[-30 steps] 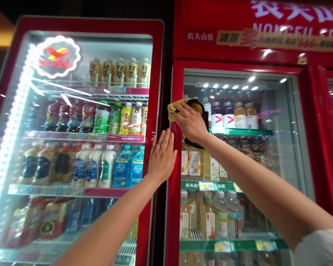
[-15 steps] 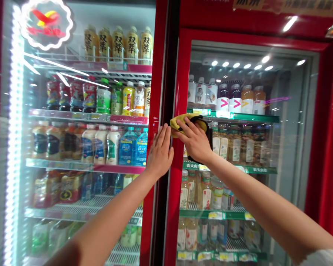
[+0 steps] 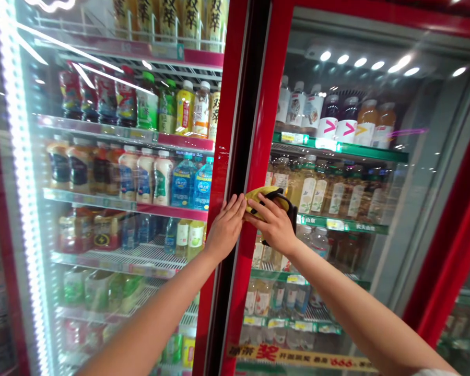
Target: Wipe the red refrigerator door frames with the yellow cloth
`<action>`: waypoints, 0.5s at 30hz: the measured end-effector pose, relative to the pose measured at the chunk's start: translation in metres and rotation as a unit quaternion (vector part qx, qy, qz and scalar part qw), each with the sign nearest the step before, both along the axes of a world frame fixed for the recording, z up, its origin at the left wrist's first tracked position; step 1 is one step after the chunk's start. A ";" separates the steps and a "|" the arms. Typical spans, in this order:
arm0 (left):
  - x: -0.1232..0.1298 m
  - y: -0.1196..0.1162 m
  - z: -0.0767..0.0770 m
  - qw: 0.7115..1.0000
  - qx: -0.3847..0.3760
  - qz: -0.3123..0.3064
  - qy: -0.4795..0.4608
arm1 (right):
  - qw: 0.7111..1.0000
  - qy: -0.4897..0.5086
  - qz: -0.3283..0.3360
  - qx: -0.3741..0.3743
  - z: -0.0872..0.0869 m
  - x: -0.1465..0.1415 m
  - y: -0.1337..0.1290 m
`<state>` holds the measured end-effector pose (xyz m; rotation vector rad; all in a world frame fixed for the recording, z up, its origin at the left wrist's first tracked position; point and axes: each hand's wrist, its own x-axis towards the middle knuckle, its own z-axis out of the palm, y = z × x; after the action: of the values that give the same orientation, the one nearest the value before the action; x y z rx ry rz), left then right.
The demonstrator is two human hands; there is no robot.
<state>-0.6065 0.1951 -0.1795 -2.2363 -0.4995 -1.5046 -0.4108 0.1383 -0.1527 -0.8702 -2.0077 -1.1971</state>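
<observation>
My right hand presses a yellow cloth with black edging onto the red frame of the right cooler door. Part of the cloth hangs behind that hand, over the door's glass. To its left, my left hand lies with its fingers straight and close together, over the dark gap between the two doors. Its fingertips come right up to the cloth; whether they touch it I cannot tell. Nothing shows in my left hand.
Behind the left glass door, shelves carry rows of bottled drinks. More bottles stand on green-edged shelves behind the right door. A bright light strip runs down the far left. A printed yellow banner crosses the right door low down.
Both hands have slid lower along the red door frame, the cloth moving with my right hand. My view has tilted downward, bringing the lower shelves and the banner into sight.
</observation>
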 end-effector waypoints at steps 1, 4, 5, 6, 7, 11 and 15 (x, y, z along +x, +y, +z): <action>-0.002 0.000 -0.007 1.000 0.000 0.001 0.002 | 1.000 -0.003 0.012 -0.001 -0.006 0.001 0.000; -0.009 -0.001 -0.030 1.000 0.001 0.005 0.018 | 0.999 -0.021 0.040 -0.018 -0.029 0.002 -0.002; -0.011 -0.002 -0.038 1.000 0.001 0.006 0.025 | 0.998 -0.028 0.043 -0.025 -0.038 0.003 -0.003; -0.013 -0.003 -0.046 0.999 -0.003 0.008 0.032 | 0.998 -0.036 0.043 -0.031 -0.047 0.002 -0.004; -0.015 -0.004 -0.055 0.999 -0.008 0.011 0.037 | 0.998 -0.042 0.042 -0.033 -0.056 0.002 -0.005; -0.015 -0.010 -0.090 0.999 -0.028 0.029 0.030 | 0.997 -0.056 0.044 -0.020 -0.089 -0.003 -0.008; -0.010 -0.015 -0.124 0.998 -0.033 0.044 0.002 | 0.998 -0.060 0.038 -0.001 -0.117 -0.007 -0.009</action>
<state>-0.6163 0.1797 -0.3040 -2.2348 -0.6464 -1.4602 -0.4182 0.1292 -0.2700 -0.7328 -2.1180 -1.2305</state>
